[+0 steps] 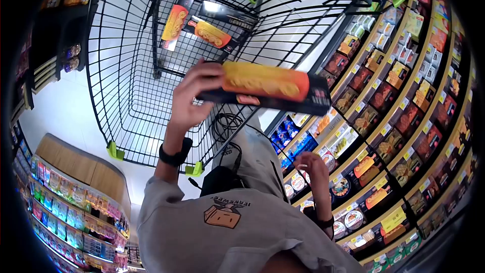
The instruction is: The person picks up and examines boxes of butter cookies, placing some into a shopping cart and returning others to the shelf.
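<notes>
My left hand (pixel 194 93), with a dark band at the wrist, is closed on one end of a long black biscuit box (pixel 268 88). The box is slightly blurred and bears an orange-yellow picture of round biscuits. I hold it above the near part of a black wire shopping cart (pixel 134 114). Two similar items lie farther inside: an orange biscuit box (pixel 175 23) and a black-and-orange biscuit box (pixel 209 34). My right hand (pixel 311 166) is beside the shelves on the right, fingers loosely bent and apart, with nothing visible in it.
Tiered shelves (pixel 386 129) of boxed biscuits and tins curve along the right. At lower left stands a rounded display (pixel 76 202) of colourful packets. Another rack (pixel 48 65) is at upper left. A coiled black cable (pixel 227 126) hangs by my legs.
</notes>
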Motion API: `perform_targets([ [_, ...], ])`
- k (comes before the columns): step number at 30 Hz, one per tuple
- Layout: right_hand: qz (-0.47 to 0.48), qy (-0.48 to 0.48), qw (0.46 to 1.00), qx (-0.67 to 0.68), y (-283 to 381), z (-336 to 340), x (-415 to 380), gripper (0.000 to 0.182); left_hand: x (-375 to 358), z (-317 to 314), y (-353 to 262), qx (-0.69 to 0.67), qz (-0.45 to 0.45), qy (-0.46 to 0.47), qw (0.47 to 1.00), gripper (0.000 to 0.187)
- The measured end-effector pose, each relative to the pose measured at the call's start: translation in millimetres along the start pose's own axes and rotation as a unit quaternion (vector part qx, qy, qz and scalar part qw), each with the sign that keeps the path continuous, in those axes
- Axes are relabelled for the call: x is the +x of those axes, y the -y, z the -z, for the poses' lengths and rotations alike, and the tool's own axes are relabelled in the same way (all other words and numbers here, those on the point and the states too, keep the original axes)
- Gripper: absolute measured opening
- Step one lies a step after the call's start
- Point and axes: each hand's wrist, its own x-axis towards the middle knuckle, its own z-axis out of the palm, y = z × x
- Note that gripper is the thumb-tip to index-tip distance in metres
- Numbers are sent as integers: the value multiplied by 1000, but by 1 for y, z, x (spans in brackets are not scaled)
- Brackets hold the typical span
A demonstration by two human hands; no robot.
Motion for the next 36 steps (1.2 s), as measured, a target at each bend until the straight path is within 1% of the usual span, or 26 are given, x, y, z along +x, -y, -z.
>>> perform_targets([
  [2,9,12,985,174,26,-14,18,52,6,-2,-31,24,-51,42,998,39],
  [4,29,50,939,338,22,0,26,76,10,-6,-47,-6,-79,79,994,47],
  [6,7,-24,973,228,55,-18,33,87,18,-2,-65,-118,-34,157,980,50],
  [7,6,62,975,213,61,-21,36,92,20,0,-62,-188,-32,211,959,50],
  [8,7,175,957,233,50,-14,40,87,16,-1,-57,-209,-39,258,942,52],
  [10,-49,316,918,233,34,-7,48,85,16,-14,-46,-289,-44,302,907,51],
  [11,-126,301,921,214,30,-12,47,89,15,-19,-40,-282,-43,304,909,51],
  [12,-158,285,935,138,34,-29,45,90,16,-25,-34,-313,-26,352,882,54],
  [13,-148,315,932,101,26,-35,46,89,18,-30,-29,-344,-9,400,850,58],
  [14,-138,343,927,62,13,-36,46,87,20,-36,-24,-344,-12,403,848,58],
  [16,-147,336,927,76,-13,-29,42,85,26,-46,-18,-320,-50,429,843,44],
  [17,-161,333,925,91,-20,-26,39,82,36,-41,-22,-307,-3,463,832,49],
  [18,-162,332,925,91,-17,-26,35,82,46,-34,-21,-284,32,454,844,62],
  [20,-160,250,945,137,-11,-30,30,79,49,-19,16,-198,91,336,916,67],
  [21,-149,216,953,149,-12,-29,28,76,45,-18,56,-326,172,195,909,61],
  [23,-130,186,959,169,-13,-24,24,70,41,-11,153,-97,251,-6,963,55],
  [24,-108,168,966,162,-24,-15,22,69,30,-4,212,144,234,-44,960,64],
  [25,-91,164,964,189,-32,-10,22,67,25,-7,232,287,229,-92,926,63],
  [26,-111,157,961,197,-36,-4,18,65,20,-13,247,286,226,-88,927,63],
  [28,-83,96,972,198,-42,-2,8,71,13,-34,282,569,195,12,799,70],
  [29,-72,94,970,214,-40,-5,6,71,18,-38,292,596,173,65,782,73],
  [30,-63,71,966,240,-45,-4,-1,72,20,-47,300,608,196,106,762,65],
  [32,-52,41,960,274,-49,-9,-8,73,24,-58,311,673,144,160,708,55],
  [34,-55,9,951,305,-56,-13,-16,74,31,-62,319,697,141,189,678,45],
  [35,-59,-2,944,324,-61,-15,-17,65,34,-60,321,680,116,173,703,41],
  [36,-63,-10,937,343,-64,-18,-18,57,33,-58,324,682,109,179,701,41],
])
